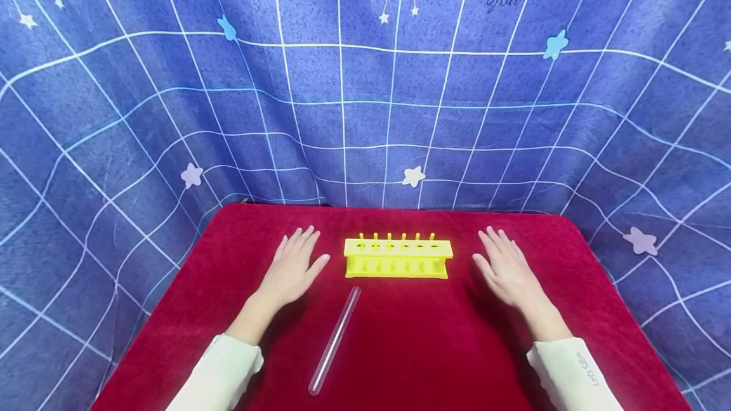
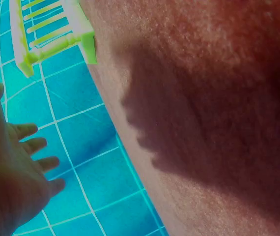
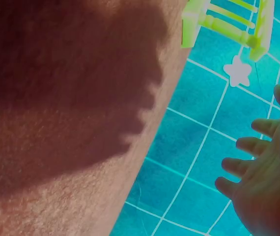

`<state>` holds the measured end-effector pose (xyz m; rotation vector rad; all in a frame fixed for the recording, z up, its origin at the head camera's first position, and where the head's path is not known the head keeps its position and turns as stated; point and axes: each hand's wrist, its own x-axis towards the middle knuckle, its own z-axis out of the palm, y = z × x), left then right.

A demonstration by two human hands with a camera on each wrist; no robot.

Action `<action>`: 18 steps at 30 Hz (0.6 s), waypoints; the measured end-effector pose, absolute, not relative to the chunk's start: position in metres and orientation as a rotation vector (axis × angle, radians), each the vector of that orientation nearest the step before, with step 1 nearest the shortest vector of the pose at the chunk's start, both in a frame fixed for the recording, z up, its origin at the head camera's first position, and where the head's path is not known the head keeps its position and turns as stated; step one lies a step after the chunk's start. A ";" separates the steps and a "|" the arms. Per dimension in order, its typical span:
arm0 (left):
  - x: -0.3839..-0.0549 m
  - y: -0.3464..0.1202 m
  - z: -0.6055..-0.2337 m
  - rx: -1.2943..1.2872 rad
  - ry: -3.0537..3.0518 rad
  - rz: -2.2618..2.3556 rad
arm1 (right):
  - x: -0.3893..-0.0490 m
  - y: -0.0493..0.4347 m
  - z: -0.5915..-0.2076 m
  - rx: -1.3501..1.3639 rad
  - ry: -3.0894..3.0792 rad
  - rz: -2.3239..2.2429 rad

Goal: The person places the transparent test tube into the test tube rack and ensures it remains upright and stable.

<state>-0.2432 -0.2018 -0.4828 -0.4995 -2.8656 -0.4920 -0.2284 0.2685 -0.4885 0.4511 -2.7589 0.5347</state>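
Note:
A yellow test tube rack (image 1: 398, 267) with a row of holes and several upright pegs stands at the middle of the red cloth. In front of it, slightly left, a clear test tube (image 1: 334, 341) lies slantwise with its rounded end toward me. My left hand (image 1: 294, 269), palm down with fingers spread, is left of the rack and holds nothing. On the rack's other side my right hand (image 1: 505, 271) is likewise flat, its fingers straight and empty. Both wrist views show the hands raised over the cloth, with their shadows beneath and an end of the rack beyond.
Red velvety cloth (image 1: 422, 347) covers the table. A blue curtain (image 1: 365, 125) with white grid lines and stars hangs close behind the far edge and along both sides. White sleeves (image 1: 219, 370) cover my forearms.

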 end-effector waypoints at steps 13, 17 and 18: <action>-0.239 -0.197 -0.483 -0.515 -2.854 -0.499 | -0.230 0.256 -0.485 0.473 -2.785 0.534; -0.237 -0.195 -0.482 -0.521 -2.852 -0.492 | -0.230 0.251 -0.486 0.481 -2.779 0.534; -0.236 -0.194 -0.482 -0.523 -2.851 -0.493 | -0.231 0.251 -0.486 0.483 -2.773 0.534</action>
